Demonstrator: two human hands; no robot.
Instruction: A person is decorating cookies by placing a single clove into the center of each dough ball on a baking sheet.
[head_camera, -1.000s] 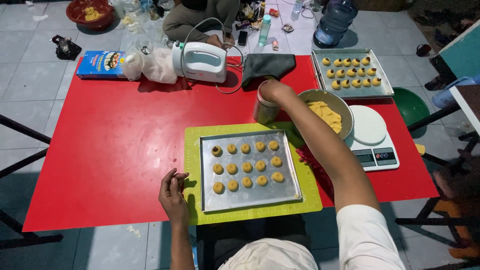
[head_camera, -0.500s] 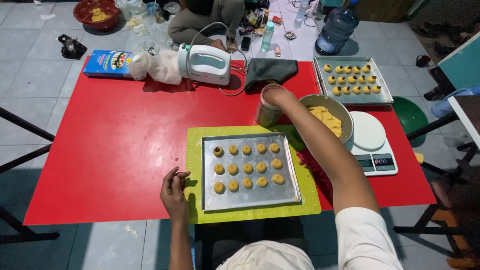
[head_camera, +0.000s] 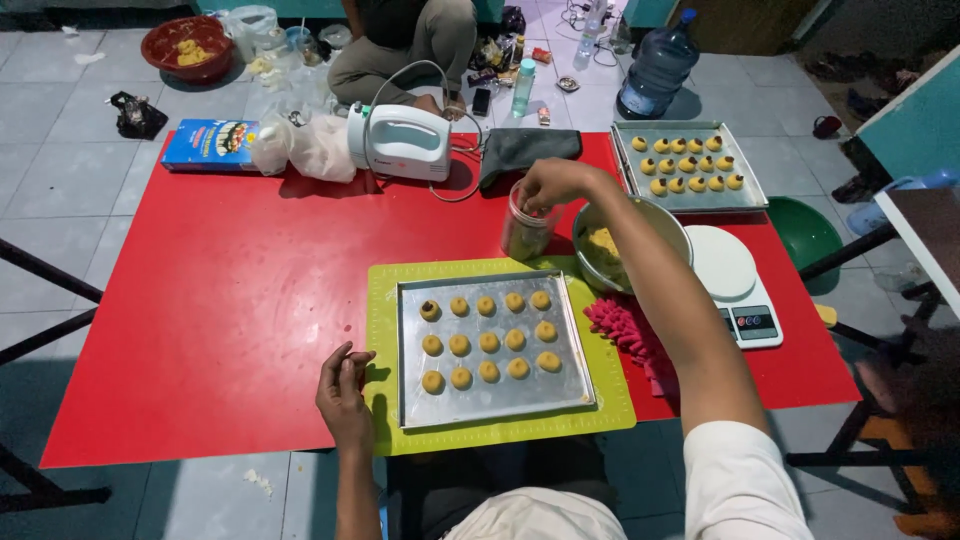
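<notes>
Right hand (head_camera: 548, 182) reaching into the mouth of a small clear plastic jar (head_camera: 526, 228), fingers dipping inside; grasp unclear. Steel bowl of yellow dough (head_camera: 628, 243) sitting just beside. Left hand (head_camera: 343, 390), loosely curled, resting nearer the body against the lime-green mat (head_camera: 381, 330) under the metal baking tray (head_camera: 490, 402).

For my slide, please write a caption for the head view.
Right hand reaches into a jar; left hand rests beside a tray of dough balls.

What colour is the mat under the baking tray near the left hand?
The mat is yellow-green, seen best in the head view, under the silver baking tray.
</notes>
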